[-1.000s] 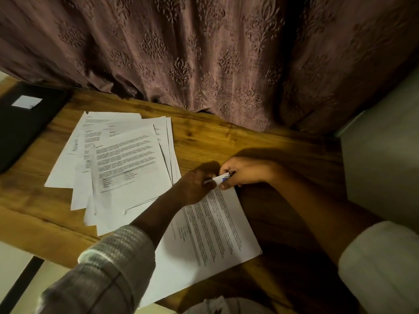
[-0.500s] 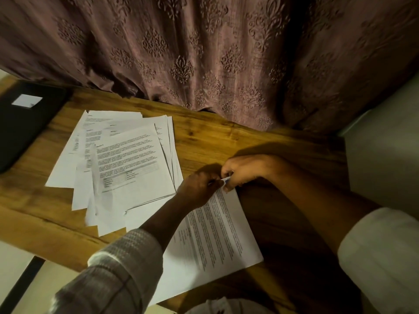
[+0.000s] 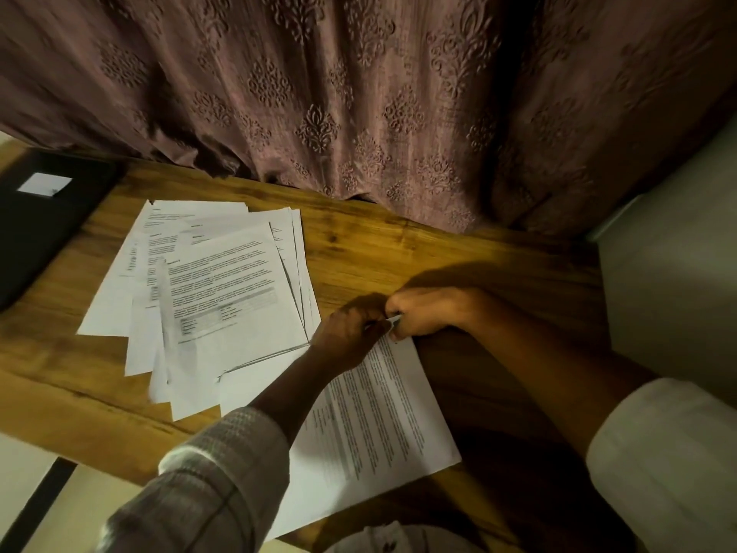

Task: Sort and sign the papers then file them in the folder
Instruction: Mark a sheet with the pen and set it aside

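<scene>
A printed sheet (image 3: pixel 379 425) lies slanted on the wooden table (image 3: pixel 438 249) in front of me. At its top corner my left hand (image 3: pixel 347 333) and my right hand (image 3: pixel 426 311) meet, and both grip a small white pen (image 3: pixel 393 320), of which only a short piece shows between the fingers. To the left, several printed papers (image 3: pixel 223 289) lie fanned out in a loose pile. A black folder (image 3: pixel 44 209) with a white label lies at the table's far left.
A patterned mauve curtain (image 3: pixel 359 105) hangs along the table's back edge. A pale wall or cabinet (image 3: pixel 674 281) stands at the right. The table's near edge runs by my left sleeve, with light floor below.
Both hands have closed together over the pen, so less of it shows now. The papers and folder lie where they were.
</scene>
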